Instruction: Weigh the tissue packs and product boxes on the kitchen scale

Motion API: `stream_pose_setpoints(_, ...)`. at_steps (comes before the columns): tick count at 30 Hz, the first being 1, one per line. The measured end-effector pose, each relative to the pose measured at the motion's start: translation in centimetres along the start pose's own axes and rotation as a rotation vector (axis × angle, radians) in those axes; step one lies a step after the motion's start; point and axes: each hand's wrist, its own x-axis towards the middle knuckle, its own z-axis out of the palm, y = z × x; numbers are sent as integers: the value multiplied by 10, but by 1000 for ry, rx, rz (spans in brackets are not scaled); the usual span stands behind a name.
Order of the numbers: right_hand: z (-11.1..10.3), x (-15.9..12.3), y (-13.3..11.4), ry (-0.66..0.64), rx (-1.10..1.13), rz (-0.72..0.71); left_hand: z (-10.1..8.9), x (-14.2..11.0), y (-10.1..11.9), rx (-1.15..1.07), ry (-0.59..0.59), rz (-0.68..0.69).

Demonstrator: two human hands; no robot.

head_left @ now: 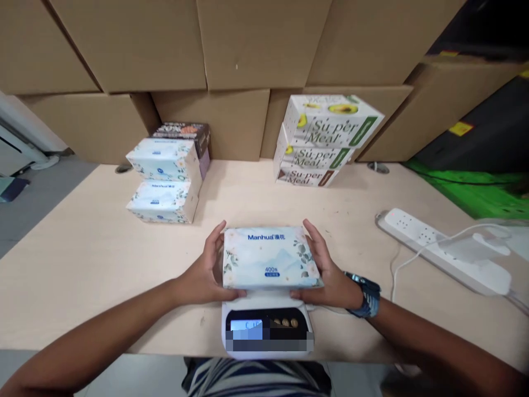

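Note:
A pale blue tissue pack (pixel 269 257) printed "Manhua" lies on a small white scale (pixel 268 330) at the table's near edge. My left hand (pixel 205 273) grips the pack's left end, fingers curled round it. My right hand (pixel 326 270), with a watch on its wrist, grips the right end the same way. The scale's display faces me below the pack.
Two more tissue packs (pixel 165 179) are stacked at the back left beside a dark box (pixel 190 133). Three "Super Meal" boxes (pixel 322 140) are stacked at the back middle. A white power strip (pixel 442 248) with a cable lies to the right. Cardboard boxes (pixel 231 49) wall the back.

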Motion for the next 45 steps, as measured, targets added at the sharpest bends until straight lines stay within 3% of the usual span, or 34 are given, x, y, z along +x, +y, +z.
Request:
stream_pose_setpoints(8, -9, 0, -5, -3, -64, -159, -2, 17, -10, 188, 14, 357)
stream_pose_setpoints(19, -14, -2, 2, -26, -76, -218, 2, 27, -17, 281, 32, 522)
stream_pose_setpoints(28, -14, -2, -10, 40, -194, -227, 4, 30, -15, 273, 26, 547)
stream_pose_setpoints(33, -11, -1, -21, 57, -92, 32, 8, 28, -9, 258, 56, 442)
stream_pose_setpoints(36, -11, -1, -23, 58, -80, 1, 10, 28, -8, 336, 61, 395)
stream_pose_setpoints(42, -12, -1, -21, 54, -145, -191, 12, 29, -5, 373, 85, 467)
stream_pose_setpoints(45, -12, 0, -21, 64, -108, -174, 13, 27, -2, 402, 99, 485)
